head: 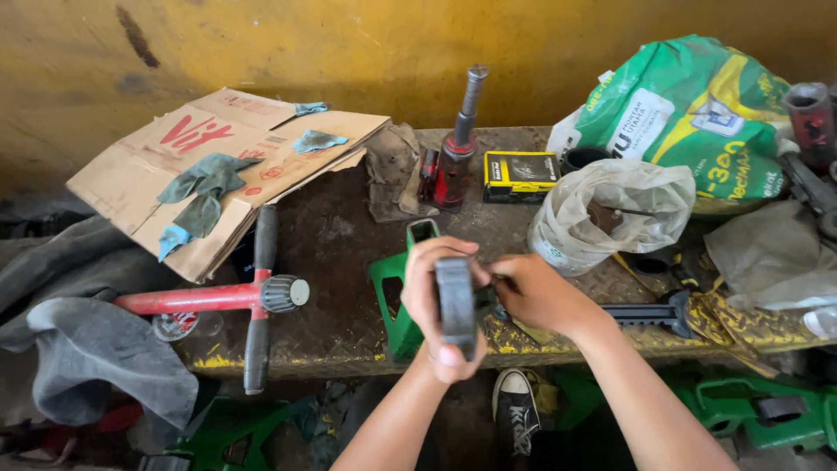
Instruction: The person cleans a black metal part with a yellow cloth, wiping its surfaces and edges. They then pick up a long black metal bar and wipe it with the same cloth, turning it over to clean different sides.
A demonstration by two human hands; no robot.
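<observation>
My left hand (429, 296) grips a dark grey metal block (456, 301), held upright above the front edge of the grimy workbench (340, 244). My right hand (536, 292) is closed against the block's right side, fingertips pinched on something small that I cannot make out. Just behind my hands stands a green metal stand (403, 301). A black ratchet bar (649, 314) lies on the bench to the right of my right wrist.
A red bottle jack (455, 161), a yellow and black box (520, 174), a clear plastic bag (610, 214) and a green sack (697, 109) sit further back. Flattened cardboard (218, 166) with rags lies left, beside a red tool with black handles (253, 296). My shoe (516, 410) shows below.
</observation>
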